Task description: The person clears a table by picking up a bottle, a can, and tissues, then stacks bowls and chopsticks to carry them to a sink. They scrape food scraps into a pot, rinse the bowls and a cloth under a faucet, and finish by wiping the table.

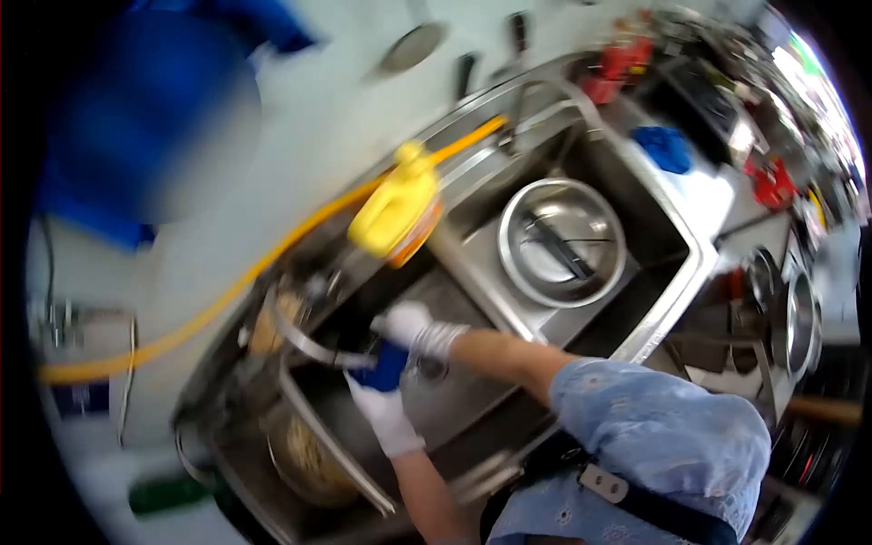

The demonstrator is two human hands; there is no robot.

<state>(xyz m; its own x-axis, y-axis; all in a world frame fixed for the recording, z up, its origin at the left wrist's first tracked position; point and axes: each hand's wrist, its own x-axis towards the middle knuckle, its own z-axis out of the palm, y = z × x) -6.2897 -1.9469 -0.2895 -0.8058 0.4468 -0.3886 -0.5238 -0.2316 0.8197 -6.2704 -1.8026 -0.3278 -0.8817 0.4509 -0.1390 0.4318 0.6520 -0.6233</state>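
Both my hands wear white gloves and meet over the middle sink basin (463,304), beneath the end of a curved faucet (304,345). Between them is a small blue thing (389,366), perhaps a cloth; blur hides its exact kind. My left hand (386,418) grips it from below in the picture. On its other side, my right hand (409,327) has closed fingers at the blue thing's upper edge, and something dark lies beside them. A yellow jug (398,211) with a handle stands on the sink's back ledge, near my right hand.
In the right basin sits a steel bowl (604,204) with a dark long object in it. The left basin holds a container of pale food pieces (309,454). A yellow hose (227,309) runs along the wall. Blue cloth (663,148) and red items lie at right.
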